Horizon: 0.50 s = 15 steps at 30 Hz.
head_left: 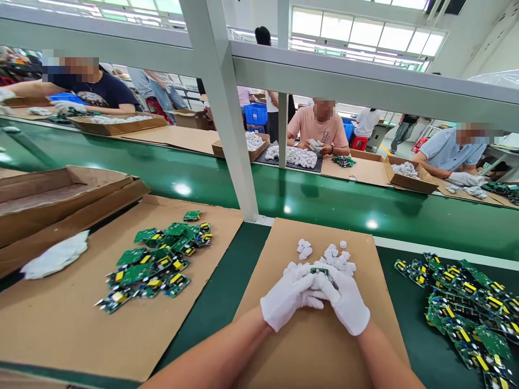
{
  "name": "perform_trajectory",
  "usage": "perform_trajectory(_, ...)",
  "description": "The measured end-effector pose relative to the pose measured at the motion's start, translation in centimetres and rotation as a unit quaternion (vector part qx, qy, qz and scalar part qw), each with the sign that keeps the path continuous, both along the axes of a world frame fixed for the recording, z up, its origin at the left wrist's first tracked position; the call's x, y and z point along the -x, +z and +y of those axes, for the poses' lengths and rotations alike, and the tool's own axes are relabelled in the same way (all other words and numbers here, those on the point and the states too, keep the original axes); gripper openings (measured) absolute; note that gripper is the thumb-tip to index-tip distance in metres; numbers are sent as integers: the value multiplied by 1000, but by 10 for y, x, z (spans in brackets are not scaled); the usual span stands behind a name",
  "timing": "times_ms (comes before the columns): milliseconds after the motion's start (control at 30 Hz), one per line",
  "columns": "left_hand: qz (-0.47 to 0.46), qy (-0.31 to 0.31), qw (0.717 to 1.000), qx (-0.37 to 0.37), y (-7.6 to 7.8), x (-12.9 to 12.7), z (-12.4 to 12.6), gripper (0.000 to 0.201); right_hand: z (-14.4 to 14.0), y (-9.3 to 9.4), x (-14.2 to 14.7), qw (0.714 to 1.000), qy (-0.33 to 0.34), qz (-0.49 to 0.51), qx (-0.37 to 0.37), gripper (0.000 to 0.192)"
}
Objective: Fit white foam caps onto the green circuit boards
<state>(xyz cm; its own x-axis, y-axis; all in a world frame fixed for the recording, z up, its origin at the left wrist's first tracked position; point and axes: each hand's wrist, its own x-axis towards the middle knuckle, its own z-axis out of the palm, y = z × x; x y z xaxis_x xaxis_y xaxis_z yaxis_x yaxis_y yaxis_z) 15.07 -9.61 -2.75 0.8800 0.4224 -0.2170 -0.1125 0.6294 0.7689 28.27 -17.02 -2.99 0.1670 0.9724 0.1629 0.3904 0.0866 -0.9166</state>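
Left hand (288, 294) and right hand (345, 297) pinch a board (319, 270) between them, mostly hidden; its visible strip runs crosswise, facing unclear.

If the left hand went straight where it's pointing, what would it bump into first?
Probably the right hand, since the left hand meets it around a small green board; their overlap makes depth hard to judge.

Gloves (352, 307) are white, circuit boards (135, 274) green with yellow parts (177, 278), cardboard sheets (60, 335) brown, the bench (227, 281) dark green.
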Motion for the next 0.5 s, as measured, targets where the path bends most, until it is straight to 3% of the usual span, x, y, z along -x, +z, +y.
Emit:
perform_trajectory(100,13,-12,1000,-16,0,0,1,32,-2,1,0,1000,-10,-11,8,34)
perform_trajectory(200,-13,-28,1000,1,3,0,5,25,-5,4,-5,999,-10,27,34,43)
perform_trajectory(300,-54,-16,998,24,8,3,12,22,-7,9,-15,993,-70,75,59,54)
perform_trajectory(367,-56,35,998,-5,11,6,18,22,-8,13,-20,987,-132,81,45,51)
perform_trajectory(433,-48,84,994,-44,13,9,23,27,-7,15,-23,985,-169,28,32,40)
perform_trajectory(500,-30,115,990,-82,13,9,32,32,-7,13,-21,982,-152,-97,52,28)
